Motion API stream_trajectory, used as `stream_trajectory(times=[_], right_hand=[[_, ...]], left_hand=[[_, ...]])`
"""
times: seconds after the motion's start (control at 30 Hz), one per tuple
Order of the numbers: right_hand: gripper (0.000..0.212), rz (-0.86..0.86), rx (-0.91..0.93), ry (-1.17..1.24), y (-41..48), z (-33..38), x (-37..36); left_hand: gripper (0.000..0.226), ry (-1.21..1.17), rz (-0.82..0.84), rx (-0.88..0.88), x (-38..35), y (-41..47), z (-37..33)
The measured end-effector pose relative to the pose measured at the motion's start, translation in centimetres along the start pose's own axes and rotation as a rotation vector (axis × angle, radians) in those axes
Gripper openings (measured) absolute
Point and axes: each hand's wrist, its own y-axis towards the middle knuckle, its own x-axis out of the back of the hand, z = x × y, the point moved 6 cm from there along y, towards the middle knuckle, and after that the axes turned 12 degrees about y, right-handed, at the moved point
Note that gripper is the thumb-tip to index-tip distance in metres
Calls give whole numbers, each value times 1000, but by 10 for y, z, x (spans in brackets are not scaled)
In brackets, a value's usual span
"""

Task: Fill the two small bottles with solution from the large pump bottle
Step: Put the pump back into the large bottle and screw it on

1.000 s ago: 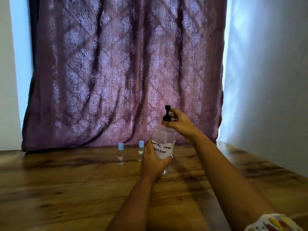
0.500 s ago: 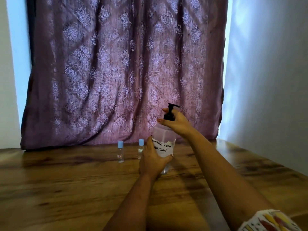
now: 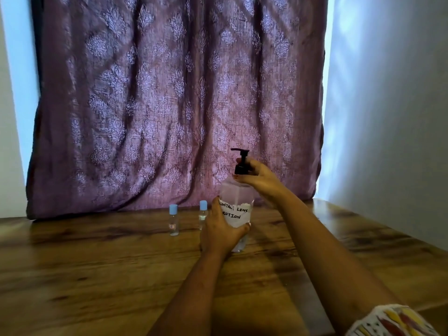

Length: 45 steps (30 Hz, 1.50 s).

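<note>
On the brown wooden surface point(image 3: 97, 275), the left hand point(image 3: 218, 235) grips the large clear pump bottle point(image 3: 238, 197) while the right hand point(image 3: 258, 177) pinches its black pump point(image 3: 240, 169), apparently readying it. Two small blue-capped clear bottles point(image 3: 173, 220) point(image 3: 203, 214) stand just left; uncapping one likely comes next.

The single head view looks forward and slightly down across the wooden table point(image 3: 97, 275) to the curtain point(image 3: 169, 105) close behind it. Both forearms enter from the bottom edge. The left hand point(image 3: 218, 236) and right hand point(image 3: 260, 178) sit mid-frame on the large pump bottle point(image 3: 236, 195), at arm's reach.
</note>
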Motion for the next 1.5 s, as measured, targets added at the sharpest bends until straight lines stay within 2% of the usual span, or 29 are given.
stream_trajectory(times=[0.1,0.17,0.27,0.37,0.47,0.53,0.73,0.83,0.93,1.03,1.13,1.2,1.27,1.37,1.5], right_hand=[[40,-11,22,129,-2,-1,6],[38,-93,49,122,-3,1,11],[51,-176,96,-17,-3,5,13],[59,-99,47,-41,-1,1,6],[40,-29,-3,101,2,-3,2],[36,-53,8,121,3,-5,6],[56,-255,100,-44,-4,2,13],[57,-192,56,-26,-2,-1,8],[38,-75,-11,109,0,-5,4],[33,-62,-20,186,1,-8,8],[29,-169,40,132,-3,-3,13],[35,-282,88,21,-5,1,16],[41,-319,106,-50,-7,1,15],[51,-188,53,-56,-7,-4,6],[36,-34,-14,132,-7,-4,0]], left_hand=[[104,-3,-16,24,3,-1,0],[109,9,-20,16,1,-1,1],[112,15,-21,-8,-2,1,2],[114,23,-11,-5,-2,1,2],[113,7,-14,3,3,-1,0],[113,0,-14,6,4,-1,-1],[116,23,-18,-45,0,-1,-3],[116,27,-9,-39,2,-2,-4],[114,7,-2,-15,4,-2,-4],[111,5,2,-5,4,-3,-4],[113,28,8,-21,2,-2,-4],[116,35,18,-41,-1,-1,-5],[116,48,34,-44,0,-3,-8],[107,52,52,-29,0,-3,-7],[109,27,18,-15,2,-2,-4]])
